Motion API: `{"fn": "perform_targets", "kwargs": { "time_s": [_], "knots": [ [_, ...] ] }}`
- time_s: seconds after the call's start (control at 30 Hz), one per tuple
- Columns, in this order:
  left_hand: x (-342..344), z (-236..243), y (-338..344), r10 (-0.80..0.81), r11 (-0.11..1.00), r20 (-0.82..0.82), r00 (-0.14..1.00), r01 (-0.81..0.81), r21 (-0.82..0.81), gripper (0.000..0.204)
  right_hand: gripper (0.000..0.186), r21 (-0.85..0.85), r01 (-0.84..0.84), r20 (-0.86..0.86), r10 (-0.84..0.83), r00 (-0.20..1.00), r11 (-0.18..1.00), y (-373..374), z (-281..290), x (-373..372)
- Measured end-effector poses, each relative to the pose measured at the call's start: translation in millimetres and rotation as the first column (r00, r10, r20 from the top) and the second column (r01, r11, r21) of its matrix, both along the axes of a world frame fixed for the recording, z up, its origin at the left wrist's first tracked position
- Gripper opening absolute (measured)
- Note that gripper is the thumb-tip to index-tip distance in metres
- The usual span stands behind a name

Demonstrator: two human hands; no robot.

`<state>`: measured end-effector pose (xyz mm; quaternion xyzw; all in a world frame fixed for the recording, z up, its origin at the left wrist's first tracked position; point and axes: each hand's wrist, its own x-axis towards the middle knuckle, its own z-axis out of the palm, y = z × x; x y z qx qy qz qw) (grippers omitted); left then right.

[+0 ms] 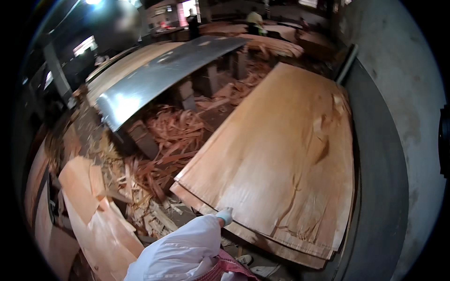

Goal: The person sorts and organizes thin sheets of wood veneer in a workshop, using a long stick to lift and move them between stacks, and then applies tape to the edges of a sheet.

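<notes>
A stack of large, thin wood veneer sheets [262,154] lies before me on the right, its top sheet torn and wrinkled along the right part. My left hand [225,215], in a pale glove below a white sleeve, is closed at the near edge of the top veneer sheet. Its fingertips are small and partly hidden there. My right hand does not show.
Left of the stack, a long shiny metal-topped table [159,70] rests on blocks. Reddish veneer scraps [176,131] litter the floor. Loose veneer pieces [98,220] lie at lower left. A wall [403,93] borders the right. Two people [255,21] stand far back.
</notes>
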<state>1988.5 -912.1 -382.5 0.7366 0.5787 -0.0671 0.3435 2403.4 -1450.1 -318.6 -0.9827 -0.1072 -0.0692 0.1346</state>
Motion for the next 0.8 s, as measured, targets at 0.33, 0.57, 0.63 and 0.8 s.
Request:
{"fn": "perform_targets", "kwargs": {
  "time_s": [0.33,0.57,0.63,0.8],
  "knots": [
    [-31.9,63.5,-55.6,-0.12,0.978,0.008,0.993,0.119,-0.174,0.051,0.047,0.047,-0.034,-0.022,0.035,0.999,0.998,108.7,2.5,45.3],
    [-80.8,57.9,-65.6,0.005,0.992,0.045,0.999,0.001,-0.127,0.052,0.043,0.143,-0.024,-0.055,0.032,0.998,0.989,113.1,41.2,-11.3],
    [-105.3,48.4,-68.7,0.061,0.991,0.018,0.998,-0.059,-0.121,0.049,0.045,0.078,-0.063,0.004,0.063,0.998,0.995,108.6,40.6,-26.1],
    [-170.9,-13.0,-88.6,0.185,0.979,0.007,0.983,-0.184,-0.09,0.043,0.048,0.201,0.03,-0.067,-0.017,0.998,0.979,93.8,17.1,10.2]
  ]
}}
